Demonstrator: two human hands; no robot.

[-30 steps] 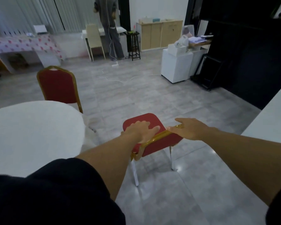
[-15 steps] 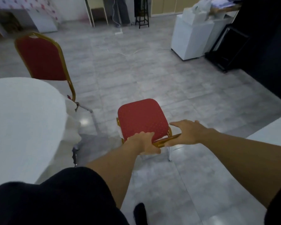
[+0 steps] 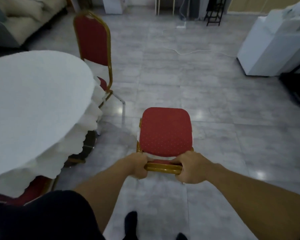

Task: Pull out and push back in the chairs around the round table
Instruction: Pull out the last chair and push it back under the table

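A red-cushioned chair (image 3: 164,130) with a gold frame stands on the floor in front of me, apart from the round table (image 3: 33,108) to its left, which is covered by a white cloth. My left hand (image 3: 139,166) and my right hand (image 3: 190,168) each grip an end of the gold top rail of its backrest. A second red chair (image 3: 93,42) stands tucked against the table's far side. Part of a third red chair (image 3: 33,189) shows under the cloth at the near left.
A white cabinet (image 3: 274,49) stands at the right, with dark furniture beside it. A white cable (image 3: 189,52) lies across the grey tiled floor. A beige sofa (image 3: 24,19) is at the far left. My shoes (image 3: 131,222) show at the bottom.
My view has turned and tilted down. The held chair now faces straight away from me, and both hands have closed around the ends of its top rail.
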